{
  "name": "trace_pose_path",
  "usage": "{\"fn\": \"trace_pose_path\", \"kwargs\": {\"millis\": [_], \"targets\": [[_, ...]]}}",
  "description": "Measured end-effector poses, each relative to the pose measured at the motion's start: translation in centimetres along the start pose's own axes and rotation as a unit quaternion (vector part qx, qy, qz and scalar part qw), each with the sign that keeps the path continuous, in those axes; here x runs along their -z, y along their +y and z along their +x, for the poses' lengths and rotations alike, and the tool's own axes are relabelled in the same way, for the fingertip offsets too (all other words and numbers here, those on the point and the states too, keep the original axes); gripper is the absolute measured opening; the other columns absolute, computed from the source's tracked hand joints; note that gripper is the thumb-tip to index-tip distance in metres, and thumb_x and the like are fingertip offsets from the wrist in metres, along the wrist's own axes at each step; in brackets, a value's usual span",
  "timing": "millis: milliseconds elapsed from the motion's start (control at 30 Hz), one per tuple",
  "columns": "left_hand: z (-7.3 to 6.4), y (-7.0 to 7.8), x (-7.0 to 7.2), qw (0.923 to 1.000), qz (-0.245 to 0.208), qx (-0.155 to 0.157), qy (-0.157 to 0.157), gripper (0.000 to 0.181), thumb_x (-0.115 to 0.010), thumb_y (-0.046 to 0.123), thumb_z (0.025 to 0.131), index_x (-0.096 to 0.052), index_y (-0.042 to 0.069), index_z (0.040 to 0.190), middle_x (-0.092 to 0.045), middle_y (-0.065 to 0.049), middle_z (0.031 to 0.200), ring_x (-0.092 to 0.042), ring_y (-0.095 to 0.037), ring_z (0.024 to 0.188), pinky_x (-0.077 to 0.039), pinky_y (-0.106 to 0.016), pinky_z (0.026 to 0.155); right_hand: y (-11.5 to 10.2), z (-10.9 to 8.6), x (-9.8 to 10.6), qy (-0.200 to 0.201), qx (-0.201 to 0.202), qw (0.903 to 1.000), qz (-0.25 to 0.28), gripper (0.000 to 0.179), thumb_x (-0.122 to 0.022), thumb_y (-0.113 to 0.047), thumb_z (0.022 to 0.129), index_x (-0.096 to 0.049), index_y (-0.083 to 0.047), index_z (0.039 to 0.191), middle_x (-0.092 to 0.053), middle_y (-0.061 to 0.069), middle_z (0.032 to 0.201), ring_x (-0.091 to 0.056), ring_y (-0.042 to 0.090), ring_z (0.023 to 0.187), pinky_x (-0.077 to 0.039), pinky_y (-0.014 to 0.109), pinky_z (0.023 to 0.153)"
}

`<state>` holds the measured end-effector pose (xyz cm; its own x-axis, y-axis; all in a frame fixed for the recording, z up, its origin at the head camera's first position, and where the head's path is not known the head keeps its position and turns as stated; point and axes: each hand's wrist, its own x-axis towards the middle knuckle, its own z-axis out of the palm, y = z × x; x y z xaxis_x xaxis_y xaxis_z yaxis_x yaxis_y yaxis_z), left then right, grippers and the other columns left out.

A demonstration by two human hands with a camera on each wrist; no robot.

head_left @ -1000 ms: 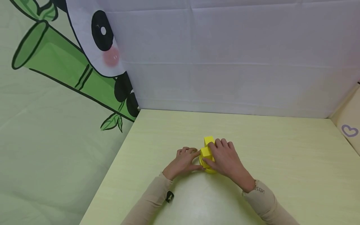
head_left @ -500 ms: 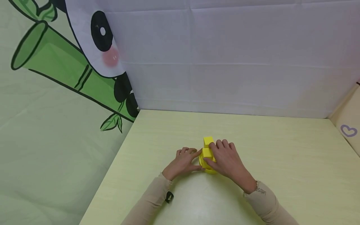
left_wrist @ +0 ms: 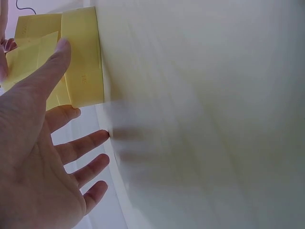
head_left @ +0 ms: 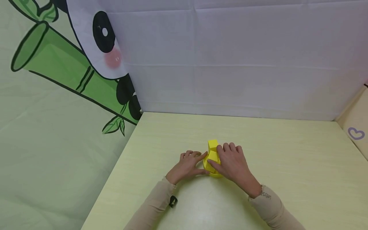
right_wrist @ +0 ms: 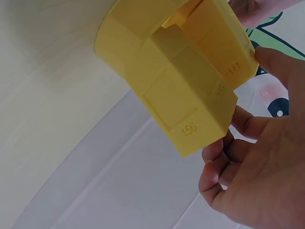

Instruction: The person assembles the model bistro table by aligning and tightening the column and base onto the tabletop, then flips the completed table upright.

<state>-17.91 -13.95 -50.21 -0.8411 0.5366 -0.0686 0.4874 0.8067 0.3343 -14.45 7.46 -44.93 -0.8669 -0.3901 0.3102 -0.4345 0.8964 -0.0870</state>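
A round yellow base stands on the table, with two yellow blocks rising from it. In the head view the near block leans, while the far block stands behind it. My left hand touches the base with its straight thumb and forefinger, its other fingers spread. My right hand holds the near block, thumb on its side; in the right wrist view this block bears 147. The right forefinger is right at the corner of the block marked 156. My right hand hides part of the base.
The pale wooden table extends around both hands. A white cloth hangs behind its far edge, and a green cloth with a bamboo print hangs at the left. A panel with a heart print stands at right.
The near block has turned and tipped within the base, its top shifting slightly right. My right fingers have moved slightly right. My left hand has stayed almost in place.
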Motion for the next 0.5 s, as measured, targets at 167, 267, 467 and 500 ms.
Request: {"fn": "trace_pose_path", "kwargs": {"millis": [167,267,467,500], "targets": [[0.00,0.04,-0.01,1.0000,0.000,0.001,0.000,0.083,-0.071,0.062,0.091,-0.045,0.022,0.159,-0.054,-0.013,0.148,-0.044,-0.035,0.132,-0.032,-0.053,0.105,0.14,-0.07,0.10,0.011,0.013,0.9998,0.003,0.049,-0.076,-0.047,0.091,-0.067,-0.002,0.105,-0.056,0.010,0.089,-0.050,0.030,0.085,-0.044,0.049,0.079],[0.00,0.07,-0.02,1.0000,0.001,0.002,0.001,0.083,-0.071,0.062,0.091,-0.046,0.021,0.159,-0.055,-0.013,0.147,-0.045,-0.035,0.132,-0.032,-0.053,0.104,0.19,-0.09,0.16,0.012,0.015,0.9998,-0.003,0.045,-0.076,-0.046,0.091,-0.066,-0.002,0.098,-0.052,0.008,0.083,-0.048,0.029,0.081,-0.043,0.047,0.076],[0.05,0.06,-0.10,1.0000,0.002,-0.002,0.003,0.083,-0.071,0.061,0.091,-0.045,0.022,0.159,-0.055,-0.013,0.147,-0.045,-0.036,0.131,-0.032,-0.054,0.104,0.16,-0.17,0.38,0.003,-0.002,1.0000,0.004,0.047,-0.077,-0.047,0.089,-0.066,-0.002,0.097,-0.051,0.007,0.080,-0.049,0.028,0.079,-0.043,0.044,0.072],[0.06,0.05,-0.13,1.0000,0.004,-0.003,0.004,0.083,-0.071,0.062,0.091,-0.046,0.021,0.159,-0.055,-0.013,0.147,-0.045,-0.036,0.131,-0.032,-0.053,0.104,0.15,-0.17,0.40,0.002,-0.002,1.0000,0.004,0.048,-0.077,-0.047,0.090,-0.066,-0.002,0.098,-0.053,0.007,0.081,-0.049,0.028,0.080,-0.043,0.044,0.072]]}}
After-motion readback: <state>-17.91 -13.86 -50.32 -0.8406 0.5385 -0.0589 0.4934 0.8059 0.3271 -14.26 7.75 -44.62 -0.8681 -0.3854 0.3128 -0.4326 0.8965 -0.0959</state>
